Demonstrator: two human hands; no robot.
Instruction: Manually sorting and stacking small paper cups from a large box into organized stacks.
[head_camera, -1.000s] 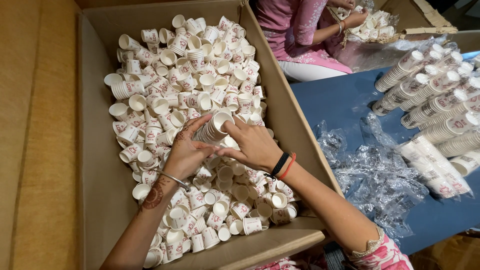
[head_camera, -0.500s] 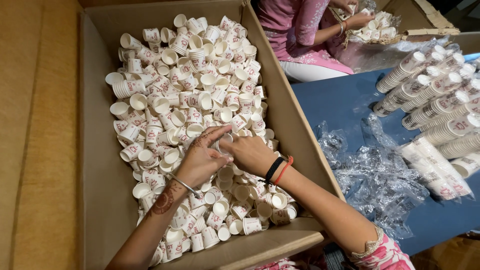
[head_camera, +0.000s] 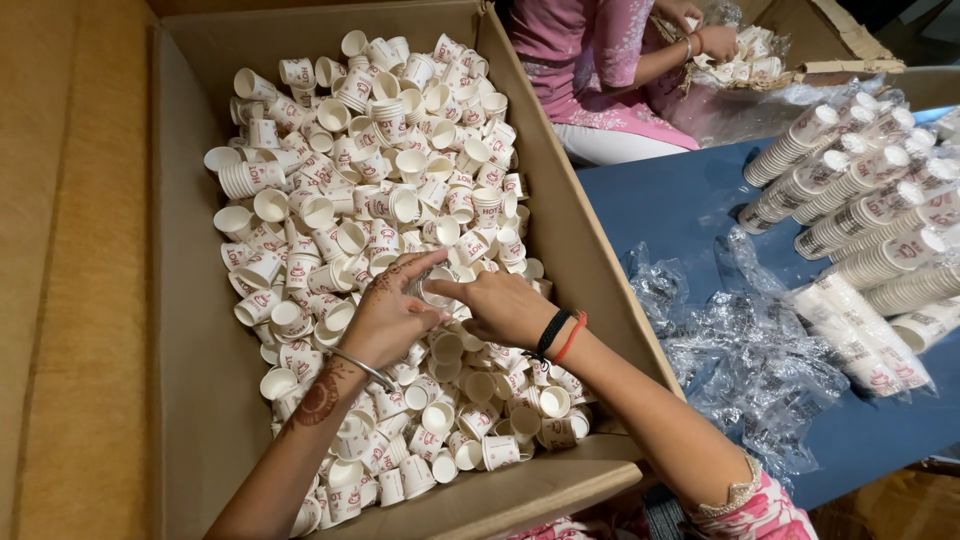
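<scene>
Hundreds of small white paper cups (head_camera: 330, 215) fill my large brown cardboard box (head_camera: 190, 300). My left hand (head_camera: 385, 315) curls round one cup (head_camera: 437, 295) at the heap's middle; my right hand (head_camera: 505, 305) pinches its rim. Right: blue tabletop (head_camera: 680, 205), crumpled clear plastic bags (head_camera: 745, 350), stacked cup sleeves (head_camera: 870, 210).

Loose cups (head_camera: 400, 200) fill the box (head_camera: 190, 330). Right of it, on the desk (head_camera: 680, 200), lie wrappers (head_camera: 740, 350), with stacked cups (head_camera: 870, 220) at the right edge.
</scene>
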